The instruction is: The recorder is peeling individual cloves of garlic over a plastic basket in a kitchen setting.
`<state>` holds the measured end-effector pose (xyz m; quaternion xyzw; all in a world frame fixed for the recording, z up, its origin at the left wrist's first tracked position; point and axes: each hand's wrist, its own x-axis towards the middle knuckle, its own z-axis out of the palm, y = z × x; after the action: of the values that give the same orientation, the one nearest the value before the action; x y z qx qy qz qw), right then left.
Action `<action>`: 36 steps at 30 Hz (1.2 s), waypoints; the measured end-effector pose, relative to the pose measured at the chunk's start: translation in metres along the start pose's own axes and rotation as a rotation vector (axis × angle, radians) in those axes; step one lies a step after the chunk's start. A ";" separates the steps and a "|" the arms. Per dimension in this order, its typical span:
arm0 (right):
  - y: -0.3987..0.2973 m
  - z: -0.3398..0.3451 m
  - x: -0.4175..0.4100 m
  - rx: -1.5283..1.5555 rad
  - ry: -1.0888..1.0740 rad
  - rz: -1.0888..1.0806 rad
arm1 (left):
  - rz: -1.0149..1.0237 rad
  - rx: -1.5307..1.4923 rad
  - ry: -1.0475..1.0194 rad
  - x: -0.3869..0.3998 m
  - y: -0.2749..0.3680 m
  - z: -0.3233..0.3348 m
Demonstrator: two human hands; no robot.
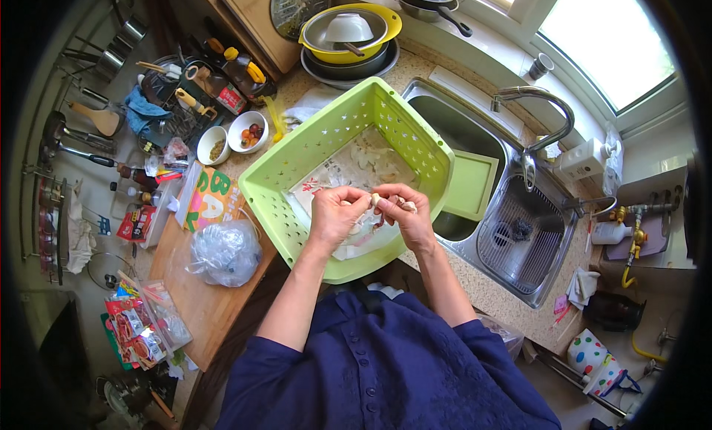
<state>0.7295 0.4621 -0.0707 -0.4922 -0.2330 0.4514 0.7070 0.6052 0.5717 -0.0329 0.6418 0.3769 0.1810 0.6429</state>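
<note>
Both hands meet over a light green plastic basket [414, 118] with star-shaped holes in its walls. A pale garlic clove [375, 198] sits between them at the fingertips. My left hand [336, 213] pinches its near side, and something whitish shows under those fingers. Further cloves of garlic [409, 206] are tucked in my right hand [409, 216], whose thumb and forefinger touch the same clove. Beneath, a white plastic bag [311, 188] with red print lines the basket floor, with papery garlic skins [372, 157] scattered on it.
Right of the basket is a double steel sink [520, 235] with a faucet [556, 101] and a green tray [473, 185]. To the left stand two small white bowls [248, 132], a tied plastic bag [225, 252] and a wooden board [194, 313]. Stacked basins [350, 35] stand behind.
</note>
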 end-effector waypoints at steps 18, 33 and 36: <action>0.016 0.001 0.003 0.374 0.263 0.140 | 0.082 0.462 0.241 0.007 -0.022 -0.008; -0.006 0.003 0.010 0.629 0.099 0.312 | -0.085 -0.245 0.151 0.013 -0.001 -0.023; -0.007 0.006 0.007 0.581 0.054 0.262 | -0.128 -0.222 0.023 0.006 0.009 -0.013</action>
<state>0.7310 0.4701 -0.0629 -0.3075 -0.0099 0.5730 0.7596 0.6023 0.5860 -0.0241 0.5390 0.4023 0.1876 0.7158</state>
